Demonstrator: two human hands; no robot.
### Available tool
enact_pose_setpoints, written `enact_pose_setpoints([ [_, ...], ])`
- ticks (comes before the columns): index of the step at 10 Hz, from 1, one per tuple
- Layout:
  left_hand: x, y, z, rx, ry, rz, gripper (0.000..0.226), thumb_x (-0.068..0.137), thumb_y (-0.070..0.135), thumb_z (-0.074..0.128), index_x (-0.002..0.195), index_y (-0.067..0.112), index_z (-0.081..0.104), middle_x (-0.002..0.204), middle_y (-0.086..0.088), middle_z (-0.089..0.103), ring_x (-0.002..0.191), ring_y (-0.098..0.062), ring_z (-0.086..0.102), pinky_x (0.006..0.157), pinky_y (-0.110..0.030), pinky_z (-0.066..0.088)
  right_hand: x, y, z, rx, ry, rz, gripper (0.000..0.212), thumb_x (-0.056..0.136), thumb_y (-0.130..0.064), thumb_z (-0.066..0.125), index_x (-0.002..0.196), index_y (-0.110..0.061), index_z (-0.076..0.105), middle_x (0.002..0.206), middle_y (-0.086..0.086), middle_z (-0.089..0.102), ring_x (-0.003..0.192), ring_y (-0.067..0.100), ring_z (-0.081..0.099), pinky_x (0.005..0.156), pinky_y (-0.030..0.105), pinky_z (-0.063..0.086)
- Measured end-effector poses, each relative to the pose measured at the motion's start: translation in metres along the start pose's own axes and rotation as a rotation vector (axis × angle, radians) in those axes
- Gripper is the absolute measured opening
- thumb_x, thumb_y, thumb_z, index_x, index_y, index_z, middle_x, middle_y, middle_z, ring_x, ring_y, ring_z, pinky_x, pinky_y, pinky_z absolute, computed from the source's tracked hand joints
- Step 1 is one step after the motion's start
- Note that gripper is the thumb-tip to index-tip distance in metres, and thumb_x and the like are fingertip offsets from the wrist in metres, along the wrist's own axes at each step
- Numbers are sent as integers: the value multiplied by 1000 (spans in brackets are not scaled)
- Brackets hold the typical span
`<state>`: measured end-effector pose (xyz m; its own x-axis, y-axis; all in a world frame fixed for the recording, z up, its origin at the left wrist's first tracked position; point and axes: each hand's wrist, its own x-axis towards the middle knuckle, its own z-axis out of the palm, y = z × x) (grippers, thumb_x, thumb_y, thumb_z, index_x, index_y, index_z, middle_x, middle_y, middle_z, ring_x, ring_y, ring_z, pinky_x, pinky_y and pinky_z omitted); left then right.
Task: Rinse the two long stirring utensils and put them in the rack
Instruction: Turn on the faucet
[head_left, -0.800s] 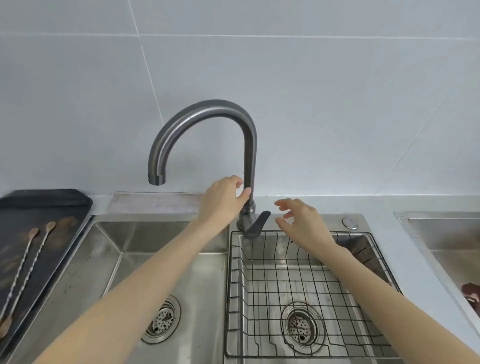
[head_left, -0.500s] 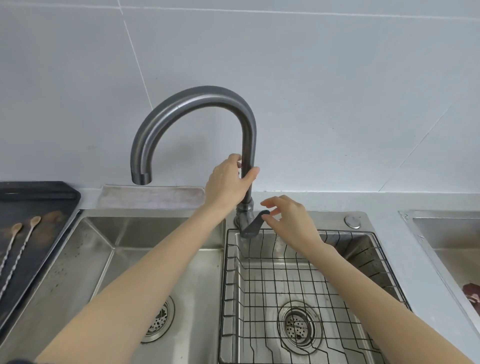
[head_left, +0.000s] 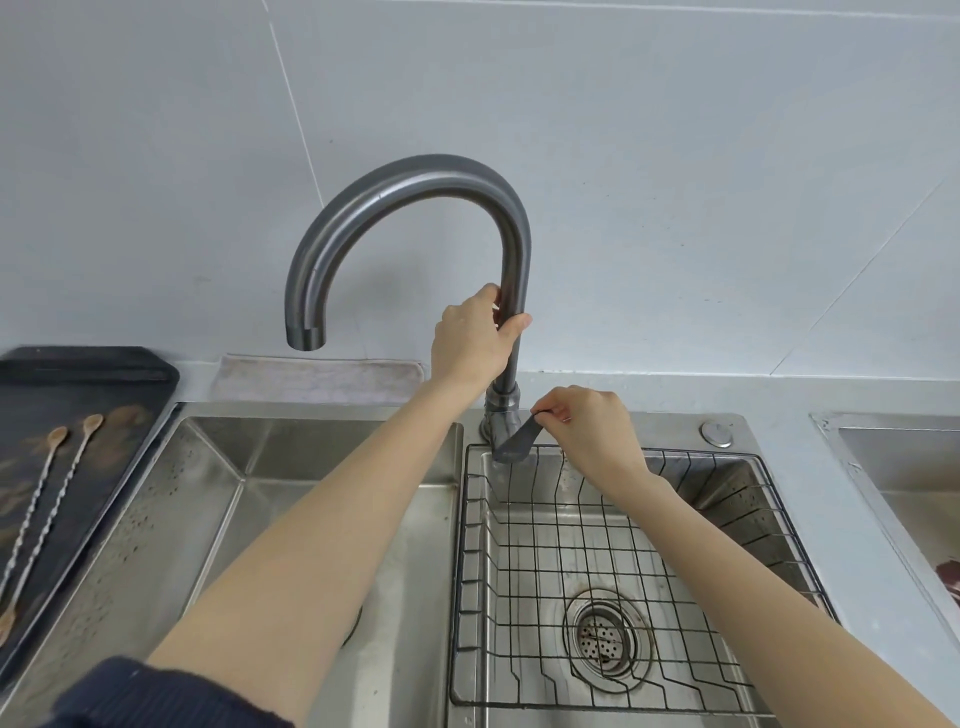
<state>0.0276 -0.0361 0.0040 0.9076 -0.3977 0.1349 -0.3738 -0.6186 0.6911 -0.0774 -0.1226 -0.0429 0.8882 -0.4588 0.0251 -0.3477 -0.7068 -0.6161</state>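
- Two stirring spoons (head_left: 39, 499) lie on the dark tray (head_left: 88, 384) at frame left; wire rack (head_left: 613, 571) sits lower right.
- Left hand (head_left: 475, 340) wraps the faucet neck (head_left: 511, 249).
- Right hand (head_left: 589, 428), earlier open beside it, now pinches the lever (head_left: 519, 441).

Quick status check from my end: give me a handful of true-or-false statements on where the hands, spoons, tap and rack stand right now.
1. The left hand grips the upright pipe of the tap. True.
2. The right hand holds one of the long spoons. False: its fingers pinch the tap lever; both spoons lie on the dark tray at the left.
3. Water is running from the spout. False: no stream shows below the spout.
4. The wire rack sits in the right basin. True.
5. The spout hangs over the right basin. False: it hangs toward the left basin.
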Motion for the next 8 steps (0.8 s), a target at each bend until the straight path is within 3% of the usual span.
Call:
enact_pose_setpoints([
  [2,0,1,0,23,4,3,32,88,35,54,105,8,57,108,-9,69,103,-28,60,76,-27,36,-5,-1,-1,-37,0,-24,17,87,-12,58,95,-10,72,94,10,74,91,26,66,84,37,53],
  [8,-3,1,2,16,23,7,32,88,34,55,104,7,57,108,-9,69,102,-28,60,83,-30,41,-15,4,6,-27,17,-47,15,86,-11,59,90,-10,73,93,10,74,88,30,67,81,41,54],
])
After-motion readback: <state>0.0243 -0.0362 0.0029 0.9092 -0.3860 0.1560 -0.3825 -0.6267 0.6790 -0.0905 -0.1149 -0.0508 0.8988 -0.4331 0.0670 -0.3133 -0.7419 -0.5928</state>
